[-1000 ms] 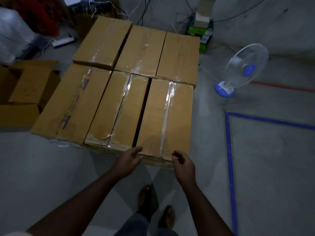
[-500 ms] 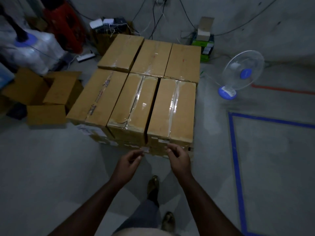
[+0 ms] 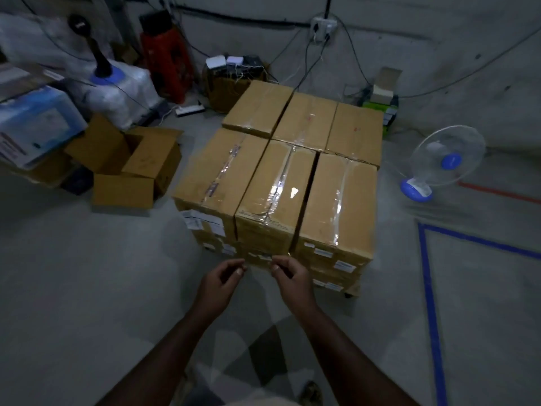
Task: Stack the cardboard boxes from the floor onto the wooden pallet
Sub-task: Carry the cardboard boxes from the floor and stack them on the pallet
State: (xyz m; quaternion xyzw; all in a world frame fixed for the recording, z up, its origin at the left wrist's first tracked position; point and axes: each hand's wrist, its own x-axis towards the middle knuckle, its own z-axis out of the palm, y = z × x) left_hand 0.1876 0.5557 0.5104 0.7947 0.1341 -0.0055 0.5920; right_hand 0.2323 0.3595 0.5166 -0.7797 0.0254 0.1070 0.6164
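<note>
A dim storeroom seen from above, looking down past a person's two bare forearms. On the grey concrete floor (image 3: 73,288) stands a block of sealed cardboard boxes (image 3: 278,183), six across the top in two rows of three, their lids taped with shiny clear tape. More boxes show beneath them on the near side, so the stack is more than one layer high. White shipping labels (image 3: 202,222) are stuck on the near faces. At the bottom right corner of the stack a pale edge of the wooden pallet (image 3: 352,290) peeks out under the boxes.

Both hands hang just in front of the near face of the stack, low down, close together but apart. The left hand (image 3: 219,281) is loosely curled, fingers bent inward, holding nothing. The right hand (image 3: 291,278) is likewise half-closed and empty. Whether the fingertips touch the cardboard cannot be told.

To the left of the stack sits an open empty carton (image 3: 128,168) with its flaps up. To the right, a white and blue table fan (image 3: 439,162) rests on the floor, and blue tape lines (image 3: 430,303) mark the concrete. Cables and a wall socket (image 3: 322,26) run along the back wall.
</note>
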